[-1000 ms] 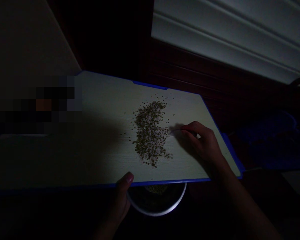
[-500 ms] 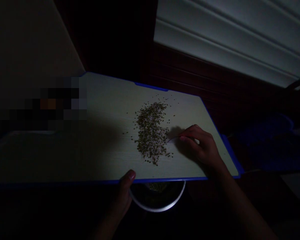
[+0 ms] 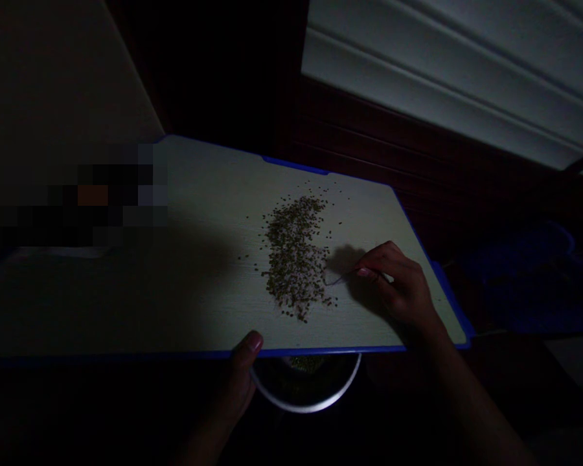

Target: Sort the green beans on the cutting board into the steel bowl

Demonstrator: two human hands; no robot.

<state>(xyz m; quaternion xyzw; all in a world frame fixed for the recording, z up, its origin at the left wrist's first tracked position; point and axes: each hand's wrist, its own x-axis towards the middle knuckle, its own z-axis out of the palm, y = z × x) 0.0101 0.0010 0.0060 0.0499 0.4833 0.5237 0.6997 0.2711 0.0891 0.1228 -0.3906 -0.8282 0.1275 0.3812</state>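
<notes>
Small greenish-brown seeds (image 3: 294,252), perhaps lentils or beans, lie spread in a loose patch on a pale tabletop (image 3: 369,207) with blue edging. From the right, my right hand (image 3: 401,285) pinches a thin, dark, wire-like piece (image 3: 341,278) whose tip is at the right border of the patch. Its exact kind is too dim to tell. My left hand (image 3: 243,369) is at the table's near edge, thumb on top and the other fingers lower down, partly hidden. Beside it, partly under the edge, is a round metal-rimmed bowl (image 3: 315,408) holding greenish seeds.
Stray seeds lie around the patch. A pale slatted panel (image 3: 442,84) stands beyond the table at upper right, above dark wood. Dark blue objects (image 3: 529,278) are at the right. A pixelated area covers the left, and the room is dim.
My right hand has shifted slightly right, and the thin piece's tip has dropped a little toward me. My left hand, the bowl and most seeds look unchanged.
</notes>
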